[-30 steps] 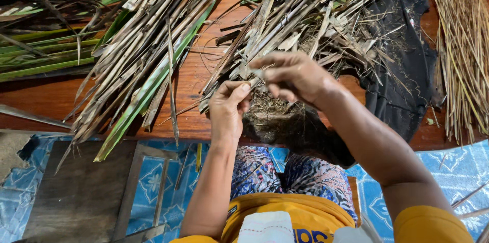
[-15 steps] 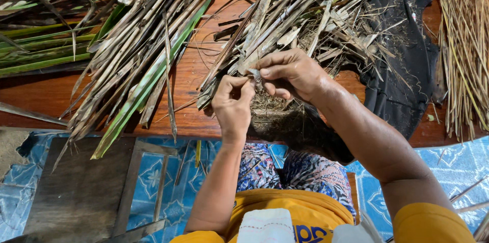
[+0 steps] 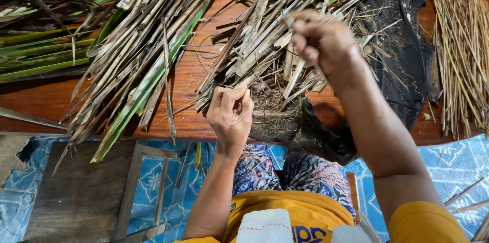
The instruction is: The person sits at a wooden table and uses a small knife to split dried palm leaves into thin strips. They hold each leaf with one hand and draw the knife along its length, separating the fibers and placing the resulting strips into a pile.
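Note:
My left hand (image 3: 231, 113) is closed around the near end of a dry leaf strip (image 3: 254, 60), low over the edge of the wooden platform. My right hand (image 3: 321, 39) is raised higher and further away, its fingers pinched on a thin strip or small tool that I cannot make out. Between and behind the hands lies a heap of dry brown leaf strips (image 3: 275, 34) on a black cloth (image 3: 402, 54).
A large pile of dry and green palm leaves (image 3: 132, 54) covers the left of the reddish wooden platform (image 3: 46, 100). A bundle of thin straw-coloured ribs (image 3: 463, 44) lies at the right. Below are a blue patterned mat (image 3: 173, 187) and a dark wooden board (image 3: 81, 192).
The hands were together over the heap. Now my right hand has pulled up and away to the right, while my left hand has dropped toward the platform edge.

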